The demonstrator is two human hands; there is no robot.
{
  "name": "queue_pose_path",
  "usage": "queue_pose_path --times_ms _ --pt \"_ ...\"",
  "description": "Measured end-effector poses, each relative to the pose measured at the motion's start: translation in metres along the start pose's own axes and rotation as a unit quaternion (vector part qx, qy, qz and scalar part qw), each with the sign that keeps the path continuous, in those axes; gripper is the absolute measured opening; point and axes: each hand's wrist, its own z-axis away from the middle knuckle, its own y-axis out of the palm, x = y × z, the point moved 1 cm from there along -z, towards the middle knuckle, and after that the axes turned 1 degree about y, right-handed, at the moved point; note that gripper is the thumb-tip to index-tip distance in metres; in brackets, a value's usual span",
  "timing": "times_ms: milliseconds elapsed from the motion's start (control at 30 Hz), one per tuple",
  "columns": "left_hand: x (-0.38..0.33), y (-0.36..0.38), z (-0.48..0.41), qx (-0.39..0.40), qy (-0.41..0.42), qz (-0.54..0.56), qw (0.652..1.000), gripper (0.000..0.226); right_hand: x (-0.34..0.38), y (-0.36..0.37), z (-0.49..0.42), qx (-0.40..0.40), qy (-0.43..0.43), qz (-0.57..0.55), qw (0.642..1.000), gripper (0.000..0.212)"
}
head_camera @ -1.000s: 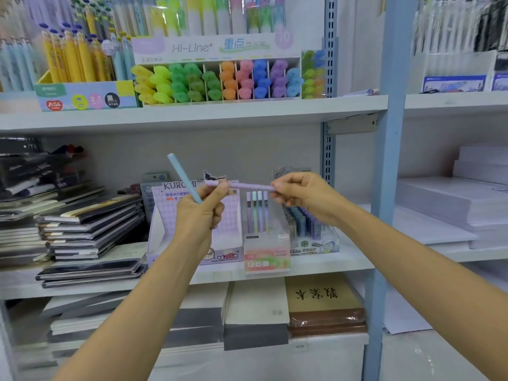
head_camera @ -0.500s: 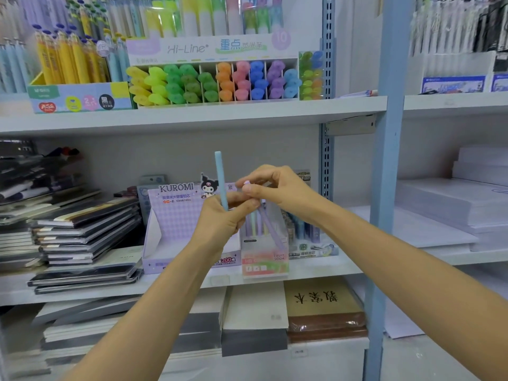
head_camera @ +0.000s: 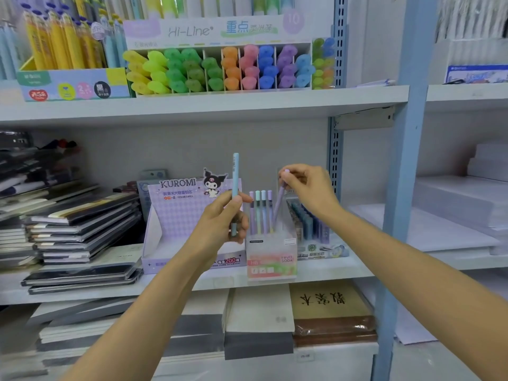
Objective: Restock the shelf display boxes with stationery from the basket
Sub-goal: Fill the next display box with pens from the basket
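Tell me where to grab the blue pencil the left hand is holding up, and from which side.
Grip the blue pencil on its bare upper shaft, above the left hand, coming from the right. It stands nearly upright and the left hand wraps its lower part, so only the top stretch is free. The right hand is nearest, but it pinches the purple pencil now.

A stationery shop: white metal shelving (head_camera: 192, 108) on slotted uprights (head_camera: 336, 160) carries retail display boxes (head_camera: 74, 83), among them a Hi-Line highlighter box (head_camera: 220, 31) sorted by colour, a Kuromi box (head_camera: 178, 215) (its front prints "200") and a clear pencil box (head_camera: 270, 259) labelled Fruit Soda. Stacked notebooks (head_camera: 82, 224) and piles of white paper (head_camera: 453, 202) fill the neighbouring shelves across 2 bays.
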Motion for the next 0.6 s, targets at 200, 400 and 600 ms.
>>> queue_pose_path --times_ms 200,400,600 --pt "0.007 -0.002 -0.004 0.0 -0.021 -0.031 0.999 0.021 -0.018 0.012 0.003 0.05 -0.021 0.083 0.995 0.02" --pt "0.013 -0.004 -0.007 0.001 -0.045 -0.021 0.999 0.015 -0.021 0.013 -0.004 0.081 -0.018 0.129 0.988 0.015" --pt "0.013 -0.004 -0.006 -0.005 -0.034 -0.02 0.999 0.013 -0.031 0.019 -0.007 0.036 -0.017 0.14 0.989 0.006"
